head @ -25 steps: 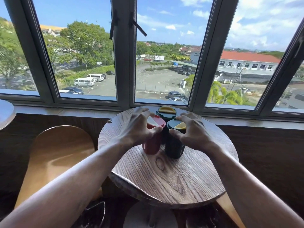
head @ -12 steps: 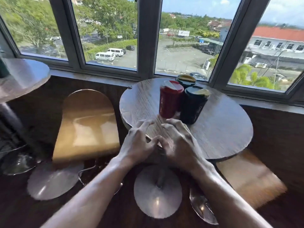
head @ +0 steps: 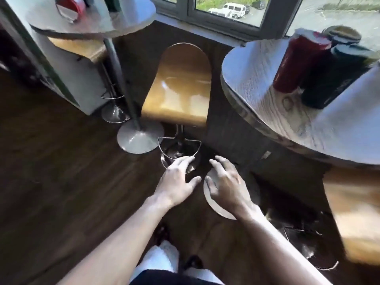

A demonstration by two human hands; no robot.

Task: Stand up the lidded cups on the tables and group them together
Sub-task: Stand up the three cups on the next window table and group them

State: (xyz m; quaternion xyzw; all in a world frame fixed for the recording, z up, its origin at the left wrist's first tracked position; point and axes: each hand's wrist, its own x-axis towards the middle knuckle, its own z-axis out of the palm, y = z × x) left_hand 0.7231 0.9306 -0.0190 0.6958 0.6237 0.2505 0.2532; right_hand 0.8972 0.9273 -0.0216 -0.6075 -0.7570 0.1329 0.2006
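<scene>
Round wooden table (head: 267, 95) carries three upright cups (head: 320, 64), grouped; left hand (head: 176, 179) and right hand (head: 224, 186) empty, fingers spread; next likely tipped red cup (head: 68, 8) on far table (head: 123, 19).

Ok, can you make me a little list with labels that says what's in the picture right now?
right table: round, wooden top, by the window
cups on right table: red cup, dark cup and a third cup behind them, all upright and close together
left table: round, on a metal pole
cup on left table: red cup on its side, blurry
stool: wooden seat, between the tables
left hand: open, holding nothing
right hand: open, holding nothing
hands' place: over the floor, off both tables
</scene>
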